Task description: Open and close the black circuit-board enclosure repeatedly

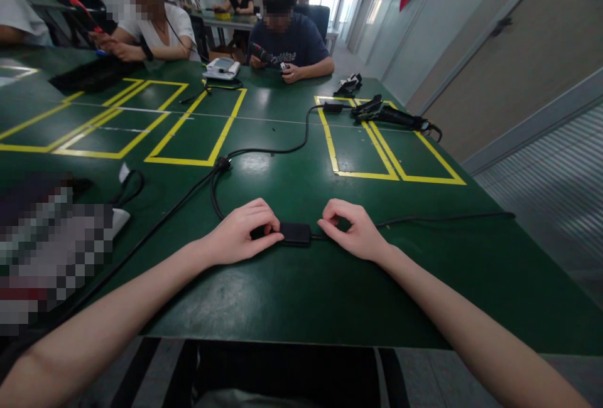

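A small black power adapter [296,234] lies on the green table in front of me. My left hand [247,232] grips its left end between thumb and curled fingers. Just right of the adapter, my right hand [353,227] is closed, thumb and index fingertips together over the thin black cable [424,218]. Whether these fingertips pinch the cable is hidden. That cable leaves the adapter, passes under the right hand and stretches right across the table. A thicker black cord [213,198] loops from behind my left hand to a dark plug [223,164].
Yellow tape rectangles [367,174] mark the green table [226,301]. Black cabled devices [396,116] lie at the far right, a white device [222,69] at the back. Blurred items [61,245] sit left. Across the table, a person in a dark shirt [301,41] holds small parts.
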### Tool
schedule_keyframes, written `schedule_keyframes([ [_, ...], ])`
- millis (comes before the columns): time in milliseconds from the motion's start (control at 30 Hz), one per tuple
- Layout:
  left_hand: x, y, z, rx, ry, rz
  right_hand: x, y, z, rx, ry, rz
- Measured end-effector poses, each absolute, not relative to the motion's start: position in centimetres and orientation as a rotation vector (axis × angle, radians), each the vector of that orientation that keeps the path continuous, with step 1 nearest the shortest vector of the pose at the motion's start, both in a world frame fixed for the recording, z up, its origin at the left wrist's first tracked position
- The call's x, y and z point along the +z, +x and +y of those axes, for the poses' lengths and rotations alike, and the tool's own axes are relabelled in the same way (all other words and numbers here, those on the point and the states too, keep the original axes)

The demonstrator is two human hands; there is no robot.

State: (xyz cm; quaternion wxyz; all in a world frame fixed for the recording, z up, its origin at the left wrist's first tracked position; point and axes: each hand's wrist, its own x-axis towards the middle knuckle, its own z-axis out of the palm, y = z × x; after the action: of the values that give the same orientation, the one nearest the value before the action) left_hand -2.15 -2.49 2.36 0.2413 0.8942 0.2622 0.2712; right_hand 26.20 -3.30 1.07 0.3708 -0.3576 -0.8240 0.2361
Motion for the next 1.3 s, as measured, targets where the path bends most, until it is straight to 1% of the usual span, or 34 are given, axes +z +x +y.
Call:
schedule_keyframes([
  [133, 2.0, -2.1, -2.5, 0.792, 2.442, 0.740, 1.0, 26.2, -3.3, 0.562, -0.925, -2.119],
  [267, 1.9, -2.2, -2.6, 0.836, 2.425, 0.716, 0.9, 25.8, -3.6, 0.542, -0.841, -2.148],
  [467, 1.9, -2.0, -2.5, 0.808, 2.465, 0.664, 0.7, 25.4, -3.6, 0.689, -0.730, -2.233],
  [633, 1.8, -1.7, -2.6, 0.725, 2.501, 0.708, 0.6, 25.7, -3.4, 0.729, -0.714, -2.272],
  [833, 1.4, -1.7, -2.5, 0.708, 2.464, 0.717, -0.1, 25.1, -3.5, 0.521, -0.752, -2.419],
  [1033, 1.2, -1.5, -2.4, 0.710, 2.459, 0.802, -0.9, 24.4, -3.5, 0.304, -0.811, -2.410],
  [1300, 1.0, -0.8, -2.4, 0.596, 2.601, 0.962, -0.8, 24.6, -3.5, 0.224, -0.888, -2.396],
])
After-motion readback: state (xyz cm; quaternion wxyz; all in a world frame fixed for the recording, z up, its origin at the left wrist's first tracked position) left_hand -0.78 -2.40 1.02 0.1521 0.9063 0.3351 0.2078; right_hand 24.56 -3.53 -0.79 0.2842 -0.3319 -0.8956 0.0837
